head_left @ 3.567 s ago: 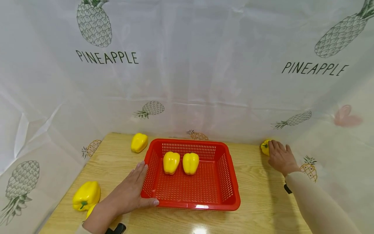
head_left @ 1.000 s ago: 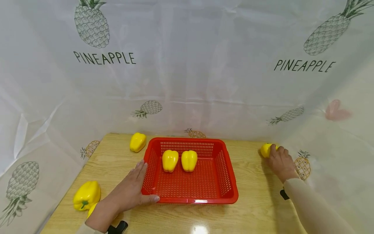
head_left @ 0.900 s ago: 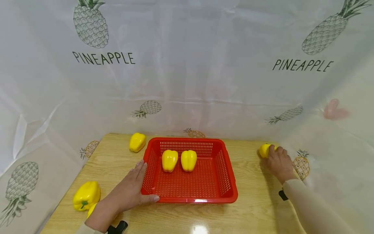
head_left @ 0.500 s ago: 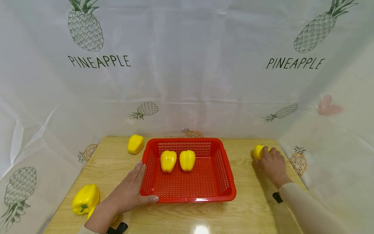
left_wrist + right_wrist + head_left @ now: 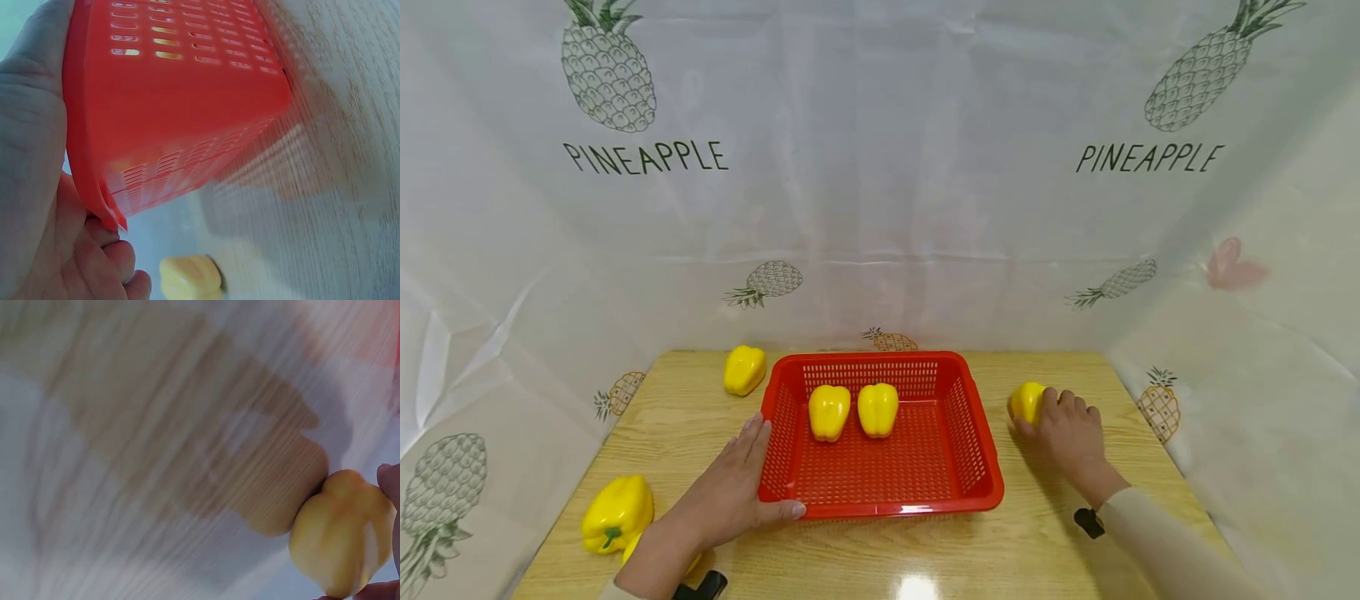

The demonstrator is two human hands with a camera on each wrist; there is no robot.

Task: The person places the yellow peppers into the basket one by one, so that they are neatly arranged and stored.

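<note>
My right hand [image 5: 1067, 435] grips a yellow bell pepper [image 5: 1026, 402] to the right of the red plastic basket [image 5: 940, 507]. In the right wrist view that bell pepper [image 5: 331, 534] sits low over the wood, fingertips at its sides. My left hand [image 5: 722, 492] lies at the basket's front left corner, fingers straight along the left rim and thumb on the front rim. The left wrist view shows the slotted basket wall [image 5: 181, 106] beside the palm. Inside the basket, two yellow bell peppers stand side by side, one left [image 5: 830, 412] and one right [image 5: 877, 410].
Another yellow bell pepper [image 5: 745, 370] rests behind the basket's left corner. At the front left lies a bigger one with a green stem [image 5: 617, 512], next to a further yellow piece [image 5: 632, 547] partly behind my left wrist. A pineapple-print sheet [image 5: 880, 208] walls the wooden table [image 5: 850, 567].
My right hand has gone from covering the bell pepper at the far right edge to gripping it, and has brought it left toward the basket. The left hand has stayed at the rim.
</note>
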